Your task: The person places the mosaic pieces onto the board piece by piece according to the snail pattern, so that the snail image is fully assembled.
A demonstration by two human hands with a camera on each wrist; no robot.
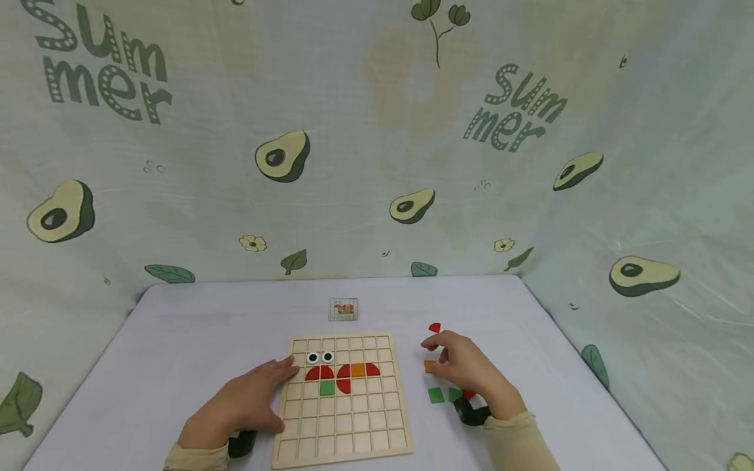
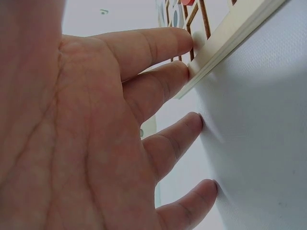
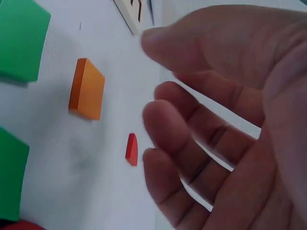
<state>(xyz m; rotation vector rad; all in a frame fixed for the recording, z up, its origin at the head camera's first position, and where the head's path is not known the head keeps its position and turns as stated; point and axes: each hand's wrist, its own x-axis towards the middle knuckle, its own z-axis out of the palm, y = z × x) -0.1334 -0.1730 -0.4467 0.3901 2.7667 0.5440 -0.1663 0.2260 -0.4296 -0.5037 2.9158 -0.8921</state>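
A wooden grid board (image 1: 341, 405) lies on the white table, holding two googly-eye pieces, several red quarter-circle pieces, an orange square (image 1: 357, 370) and a green square (image 1: 327, 388). My left hand (image 1: 247, 399) rests at the board's left edge; in the left wrist view two fingertips (image 2: 180, 43) touch its rim. Above the loose pieces to the right hovers my right hand (image 1: 465, 360), fingers loosely bent and nothing between them. Under it lies an orange square (image 3: 88, 91), with a red quarter-circle (image 1: 434, 327) just beyond.
Loose green squares (image 1: 436, 395) lie right of the board, one partly behind my right wrist beside a red piece (image 1: 468, 394). A small picture card (image 1: 343, 309) lies behind the board. A printed cloth (image 1: 353, 131) hangs around the table's back and sides.
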